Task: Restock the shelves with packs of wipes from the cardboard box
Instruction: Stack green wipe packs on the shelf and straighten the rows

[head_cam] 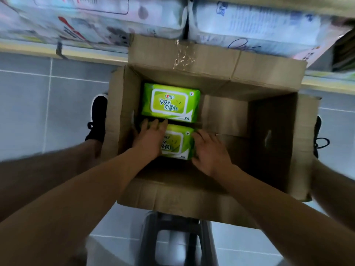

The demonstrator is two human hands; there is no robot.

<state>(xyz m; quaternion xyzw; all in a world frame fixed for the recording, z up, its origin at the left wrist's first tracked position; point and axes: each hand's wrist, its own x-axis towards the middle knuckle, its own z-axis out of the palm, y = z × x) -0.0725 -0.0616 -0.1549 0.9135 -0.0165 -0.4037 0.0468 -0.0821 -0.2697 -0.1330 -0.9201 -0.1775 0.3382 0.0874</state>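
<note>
An open cardboard box (269,87) stands on the floor below me. Two green packs of wipes lie in its left part. The far pack (170,102) lies flat and untouched. Both my hands are on the near pack (177,144). My left hand (150,140) lies over its left side with fingers reaching its far edge. My right hand (209,152) clasps its right side. The right part of the box holds nothing that I can see.
The lowest shelf edge (63,51) runs across the top, with large pale packs of goods (107,20) on it behind the box. A dark plastic stool (176,240) stands under me. My black shoes (98,120) flank the box on grey floor tiles.
</note>
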